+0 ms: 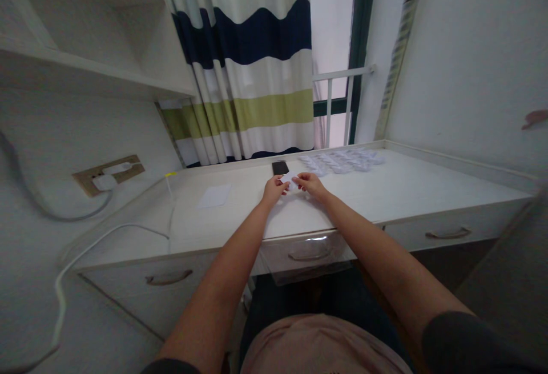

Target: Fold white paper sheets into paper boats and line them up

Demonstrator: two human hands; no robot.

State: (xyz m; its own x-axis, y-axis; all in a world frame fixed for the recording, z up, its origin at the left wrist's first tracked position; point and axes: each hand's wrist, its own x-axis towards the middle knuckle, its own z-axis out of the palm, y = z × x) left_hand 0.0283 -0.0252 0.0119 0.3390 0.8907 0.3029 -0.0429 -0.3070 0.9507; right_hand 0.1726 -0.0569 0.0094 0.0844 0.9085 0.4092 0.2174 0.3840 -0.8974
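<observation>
Between my two hands is a small piece of white paper (290,179), held just above the desk. My left hand (274,189) pinches its left side, and my right hand (311,185) grips the right side with thumb and fingers. Whether the paper is folded is too small to tell. Behind my hands lies a black phone-like slab (280,167), partly covered by the paper and fingers. Several small white paper-like pieces (342,161) lie in rows at the back right. Off to the left, a flat white sheet (214,196) rests on the desk.
The white desk (411,191) has drawers below its front edge, with clear plastic (303,254) hanging over the middle one. A white cable (128,226) runs across the left end. A wall socket (109,175) holds plugs. A striped curtain (269,77) hangs behind, and a shelf (94,71) juts out upper left.
</observation>
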